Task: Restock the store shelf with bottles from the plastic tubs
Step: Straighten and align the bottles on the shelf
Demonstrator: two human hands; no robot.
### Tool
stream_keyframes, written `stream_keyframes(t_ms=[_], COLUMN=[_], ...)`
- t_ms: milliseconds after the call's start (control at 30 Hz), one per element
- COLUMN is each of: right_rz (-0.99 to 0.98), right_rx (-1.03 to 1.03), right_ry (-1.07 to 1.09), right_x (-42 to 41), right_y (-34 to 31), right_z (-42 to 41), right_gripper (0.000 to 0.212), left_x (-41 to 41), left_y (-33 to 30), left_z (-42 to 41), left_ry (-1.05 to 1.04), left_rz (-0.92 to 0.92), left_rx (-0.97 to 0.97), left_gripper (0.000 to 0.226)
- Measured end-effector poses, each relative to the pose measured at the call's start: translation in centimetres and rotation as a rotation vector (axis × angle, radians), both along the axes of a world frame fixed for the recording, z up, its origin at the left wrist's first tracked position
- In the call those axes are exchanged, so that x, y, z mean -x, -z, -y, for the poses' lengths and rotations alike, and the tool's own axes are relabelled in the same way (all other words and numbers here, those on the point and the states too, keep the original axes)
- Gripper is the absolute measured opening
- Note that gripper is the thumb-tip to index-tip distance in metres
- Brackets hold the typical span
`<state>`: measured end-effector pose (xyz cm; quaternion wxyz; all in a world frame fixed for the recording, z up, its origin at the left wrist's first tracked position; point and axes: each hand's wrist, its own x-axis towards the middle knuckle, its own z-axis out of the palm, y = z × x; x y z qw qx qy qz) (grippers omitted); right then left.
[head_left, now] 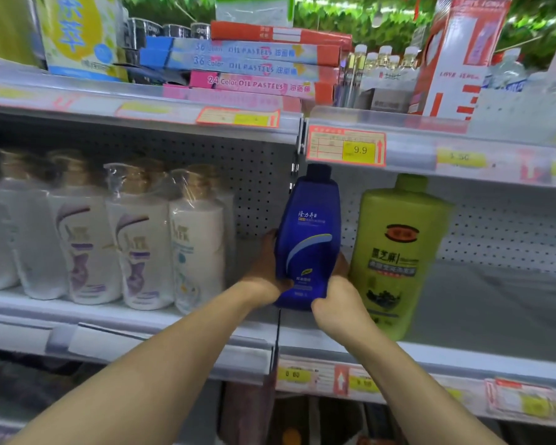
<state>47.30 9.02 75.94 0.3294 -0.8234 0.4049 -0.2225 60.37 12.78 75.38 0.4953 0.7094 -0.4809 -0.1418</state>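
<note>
A tall blue bottle with a dark cap stands upright at the seam between two sections of the middle shelf. My left hand grips its lower left side, fingers wrapped behind it. My right hand grips its lower right corner. Just to the right stands a green bottle with a red oval logo, close beside the blue one. The blue bottle's base is hidden by my hands.
Several white shrink-wrapped bottles with gold caps fill the shelf's left part. Bare shelf lies right of the green bottle. The upper shelf holds oil pastel boxes, small bottles and a red-white box. Price tags line the edges.
</note>
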Motion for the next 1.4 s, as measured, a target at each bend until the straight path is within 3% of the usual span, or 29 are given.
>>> stream_keyframes(t_ms=[167,300,400,467,600,800,1100,1400], right_rz=[-0.053,0.008,0.051,0.021,-0.099,-0.033,0.041,0.079], right_rx=[-0.015,0.015,0.039,0.008,-0.027,0.01,-0.026,-0.049], right_ry=[-0.003,-0.062,-0.095,-0.075,-0.05,-0.096,-0.137,-0.155], right_x=[0.2,0.2,0.7,0.8,0.2,-0.3,-1.1,-1.1], right_y=[0.0,0.6,0.8,0.4,0.1,0.8,1.2,1.2], right_z=[-0.5,-1.4,-2.0,-1.9,-1.8,-2.5,-4.1,-4.7], right_gripper=[0.026,0.065,0.085,0.079,0.043,0.077,0.086,0.085], left_x=[-0.1,-0.1,-0.3,-0.1,0.6,0.4,0.4,-0.1], left_y=[0.1,0.0,-0.1,-0.6,-1.9,-2.1,-2.7,-3.0], left_z=[-0.6,-2.6,-3.6,-3.8,-3.9,-5.4,-7.7,-8.0], left_ry=[0.002,-0.043,-0.186,-0.292,-0.299,-0.382,-0.497,-0.426], left_rz=[-0.122,-0.163,-0.071,0.001,0.094,0.231,0.393,0.367], left_rx=[0.034,0.054,0.019,-0.006,-0.037,-0.051,-0.121,-0.121], left_gripper=[0.078,0.057,0.046,0.041,0.039,0.032,0.033,0.03])
